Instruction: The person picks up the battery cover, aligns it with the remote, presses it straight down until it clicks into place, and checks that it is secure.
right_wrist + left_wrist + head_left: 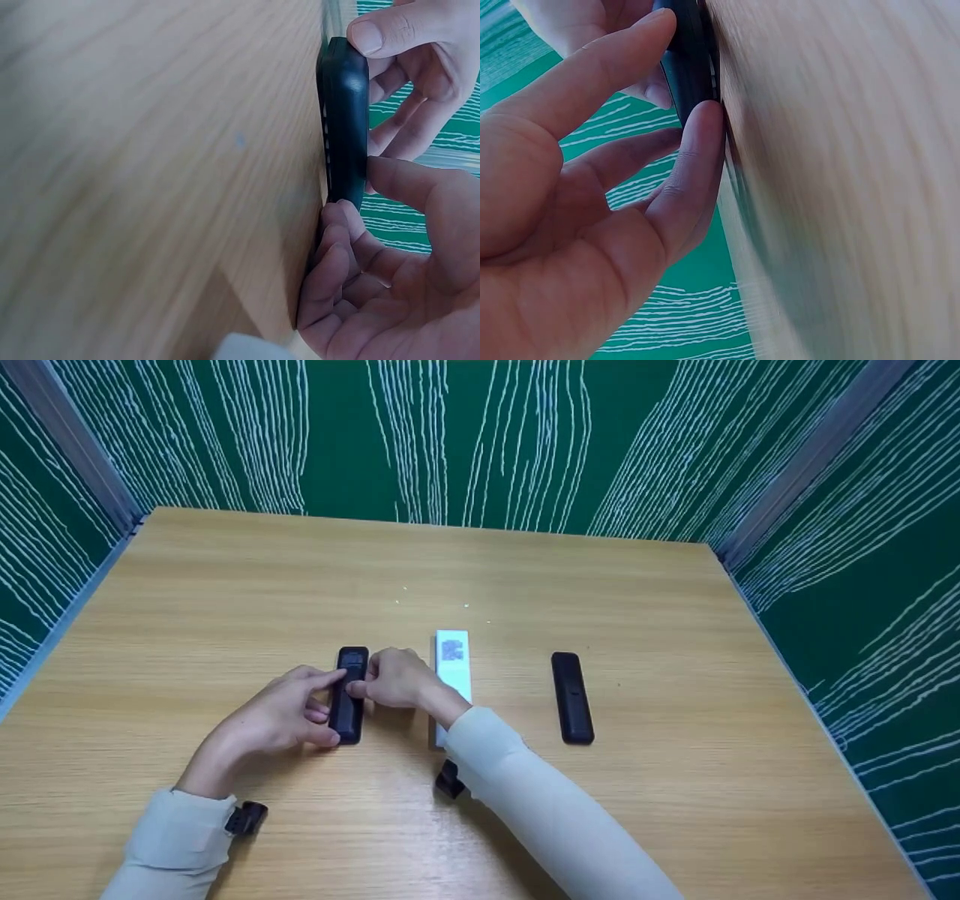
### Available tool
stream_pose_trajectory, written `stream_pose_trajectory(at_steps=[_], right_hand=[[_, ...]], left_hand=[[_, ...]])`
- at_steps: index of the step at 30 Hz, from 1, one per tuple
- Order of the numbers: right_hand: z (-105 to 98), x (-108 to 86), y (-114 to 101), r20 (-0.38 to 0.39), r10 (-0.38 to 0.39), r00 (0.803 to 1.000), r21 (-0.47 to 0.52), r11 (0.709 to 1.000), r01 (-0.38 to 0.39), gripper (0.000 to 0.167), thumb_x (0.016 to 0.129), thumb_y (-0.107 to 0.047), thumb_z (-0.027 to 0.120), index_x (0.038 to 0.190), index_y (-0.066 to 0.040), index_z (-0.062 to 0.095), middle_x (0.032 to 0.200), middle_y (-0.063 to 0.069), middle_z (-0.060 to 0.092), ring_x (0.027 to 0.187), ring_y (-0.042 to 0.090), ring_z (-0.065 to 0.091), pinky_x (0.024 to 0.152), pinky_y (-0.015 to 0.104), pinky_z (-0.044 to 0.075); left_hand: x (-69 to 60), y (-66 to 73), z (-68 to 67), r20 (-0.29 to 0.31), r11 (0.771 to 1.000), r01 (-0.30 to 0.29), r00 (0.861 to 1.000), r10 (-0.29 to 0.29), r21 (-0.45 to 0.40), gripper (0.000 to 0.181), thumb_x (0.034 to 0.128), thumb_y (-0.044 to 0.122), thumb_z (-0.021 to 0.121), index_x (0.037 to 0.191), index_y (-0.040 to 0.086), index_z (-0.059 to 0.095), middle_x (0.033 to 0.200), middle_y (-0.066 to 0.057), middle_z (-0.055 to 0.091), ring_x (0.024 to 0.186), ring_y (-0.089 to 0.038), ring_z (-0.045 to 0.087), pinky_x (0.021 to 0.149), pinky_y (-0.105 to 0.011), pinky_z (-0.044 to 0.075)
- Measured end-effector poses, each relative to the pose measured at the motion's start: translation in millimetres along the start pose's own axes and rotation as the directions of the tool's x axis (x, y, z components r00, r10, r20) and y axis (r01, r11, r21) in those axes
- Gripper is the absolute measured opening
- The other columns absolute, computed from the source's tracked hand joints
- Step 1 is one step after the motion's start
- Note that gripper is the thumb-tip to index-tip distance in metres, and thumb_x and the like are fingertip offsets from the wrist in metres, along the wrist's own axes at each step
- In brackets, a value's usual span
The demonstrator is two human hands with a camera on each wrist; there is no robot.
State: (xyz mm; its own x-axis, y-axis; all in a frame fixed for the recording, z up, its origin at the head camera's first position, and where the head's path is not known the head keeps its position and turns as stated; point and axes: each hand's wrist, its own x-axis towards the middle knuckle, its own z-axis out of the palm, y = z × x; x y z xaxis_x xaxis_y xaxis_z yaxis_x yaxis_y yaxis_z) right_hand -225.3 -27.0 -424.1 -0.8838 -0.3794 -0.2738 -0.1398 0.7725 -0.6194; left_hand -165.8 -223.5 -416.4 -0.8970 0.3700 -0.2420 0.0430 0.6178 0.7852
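A black remote control [346,718] lies on the table with its back up, its long side running away from me. My left hand [277,712] steadies it from the left, the thumb at its near end and the index fingertip on its back. From the right, my right hand [397,679] holds its upper part, with the thumb on the back and the other fingers curled by the side. In the right wrist view, small light button edges show under the remote control [348,112], towards the table. The left wrist view shows fingertips around the dark remote control [688,64].
A narrow white box [452,671] with a grey printed patch lies right of the remote, partly behind my right forearm. Farther right is a second black remote control [572,697]. Small white specks dot the wooden table [450,562]. Green white-streaked walls [637,405] enclose it.
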Motion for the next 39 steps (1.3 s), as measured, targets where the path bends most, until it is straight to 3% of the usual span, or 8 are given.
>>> stream_pose_trajectory(at_steps=[14,21,39], right_hand=[[1.0,-0.9,0.2,-0.007,-0.009,1.000,-0.013,1.000,0.009,0.034,0.099,-0.042,0.074,0.084,-0.014,0.064,0.076,-0.002,0.061,0.067,0.013,0.053,0.061,0.025,0.040],[0.2,-2.3,1.2,0.005,-0.033,0.999,-0.037,0.999,0.033,0.032,0.101,-0.041,0.073,0.086,-0.014,0.066,0.075,-0.002,0.061,0.065,0.013,0.052,0.060,0.025,0.040],[0.4,-4.6,2.7,0.019,-0.038,0.999,-0.045,0.998,0.039,0.031,0.101,-0.041,0.073,0.086,-0.015,0.066,0.075,-0.002,0.062,0.063,0.013,0.053,0.058,0.026,0.040]], left_hand=[[0.4,0.9,0.6,-0.002,1.000,0.020,1.000,-0.020,-0.011,0.098,0.0802,-0.005,0.087,0.163,0.001,0.036,0.143,-0.023,0.047,0.113,-0.031,0.061,0.101,-0.044,0.054],[-2.1,1.8,-0.2,0.007,0.999,-0.028,1.000,0.028,-0.022,0.097,0.0791,-0.007,0.087,0.162,-0.006,0.035,0.144,-0.028,0.045,0.112,-0.033,0.063,0.100,-0.046,0.055],[-0.9,2.0,-0.4,0.003,1.000,-0.009,1.000,0.009,-0.006,0.098,0.0793,-0.006,0.087,0.162,-0.003,0.035,0.142,-0.024,0.047,0.112,-0.031,0.062,0.100,-0.044,0.054]])
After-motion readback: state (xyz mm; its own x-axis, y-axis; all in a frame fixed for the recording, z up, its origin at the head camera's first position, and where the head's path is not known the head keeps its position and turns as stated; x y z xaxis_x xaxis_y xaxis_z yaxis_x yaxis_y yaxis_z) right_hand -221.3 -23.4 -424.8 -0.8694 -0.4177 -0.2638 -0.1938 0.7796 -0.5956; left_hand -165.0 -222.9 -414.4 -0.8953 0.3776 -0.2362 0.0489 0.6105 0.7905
